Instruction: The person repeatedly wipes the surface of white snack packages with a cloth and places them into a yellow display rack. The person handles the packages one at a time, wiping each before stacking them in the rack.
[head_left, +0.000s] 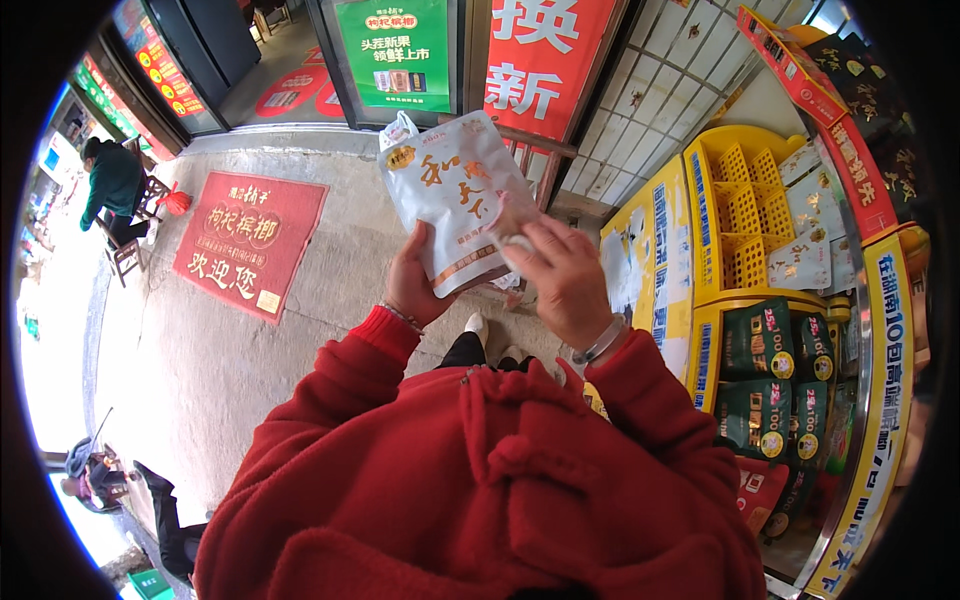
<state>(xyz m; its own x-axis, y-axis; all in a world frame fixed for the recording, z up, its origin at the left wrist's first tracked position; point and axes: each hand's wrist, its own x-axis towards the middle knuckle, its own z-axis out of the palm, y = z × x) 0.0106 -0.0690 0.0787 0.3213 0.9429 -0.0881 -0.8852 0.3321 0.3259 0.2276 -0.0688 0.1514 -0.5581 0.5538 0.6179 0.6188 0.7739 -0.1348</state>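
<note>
My left hand (417, 283) grips the lower left edge of a silvery-white foil pouch (450, 202), thumb on its printed front. The pouch is tilted and bears gold-brown writing. My right hand (564, 274) is at the pouch's lower right, blurred, with fingers bent over its face. Under those fingers is a crumpled pinkish cloth (511, 214), lying against the pouch; its exact material is hard to make out. Behind the pouch, a white plastic bag (397, 129) shows at the top left, and a wooden chair (536, 140) is partly hidden on the right.
To my right stands a display case with a yellow slotted rack (739, 210), silvery pouches (802, 259) and dark green pouches (754, 416). A red doormat (251, 244) lies on the concrete at left. Beyond it sits a person (112, 187) on a wooden chair. A doorway opens ahead.
</note>
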